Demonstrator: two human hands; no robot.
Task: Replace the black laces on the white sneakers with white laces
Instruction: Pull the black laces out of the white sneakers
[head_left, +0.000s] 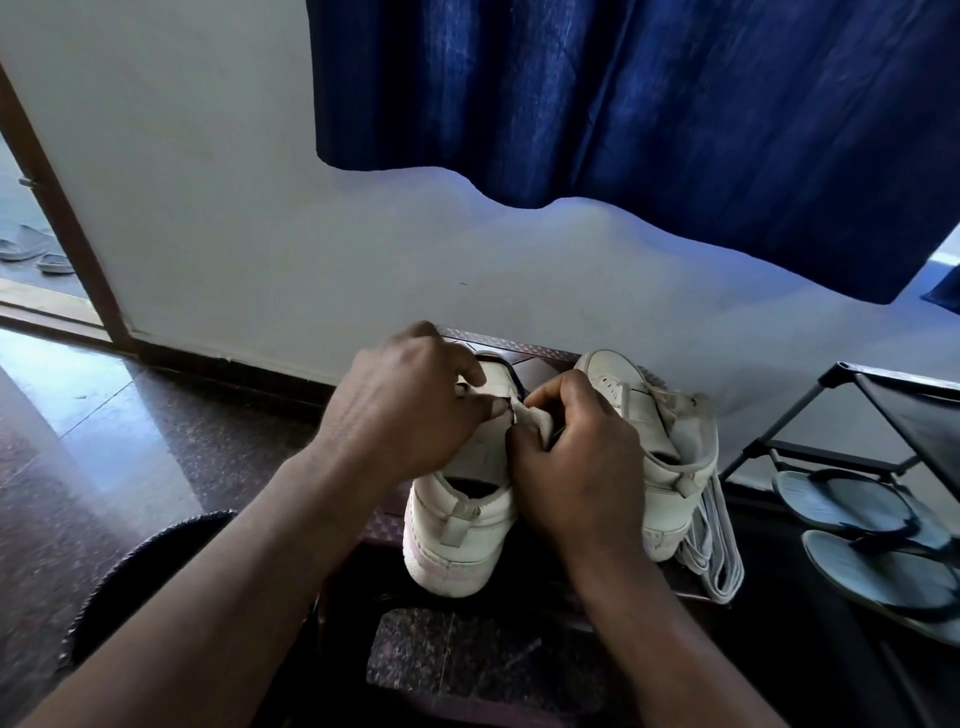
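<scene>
Two white sneakers stand side by side on a low dark stool (530, 358), heels toward me. Over the left sneaker (457, 530) both my hands work at the eyelets. My left hand (405, 410) pinches a bit of black lace (511, 410) at the sneaker's upper. My right hand (576, 467) grips the tongue and upper beside it. A loop of black lace shows beyond the toe. The right sneaker (654, 426) carries a white lace. A bundle of white laces (717, 545) lies against its right side.
A pair of grey flip-flops (872, 530) lies on the floor at right, under a black metal rack (893, 410). A blue curtain (649, 114) hangs above against the white wall. A doorway with more sandals (31, 252) is at the far left.
</scene>
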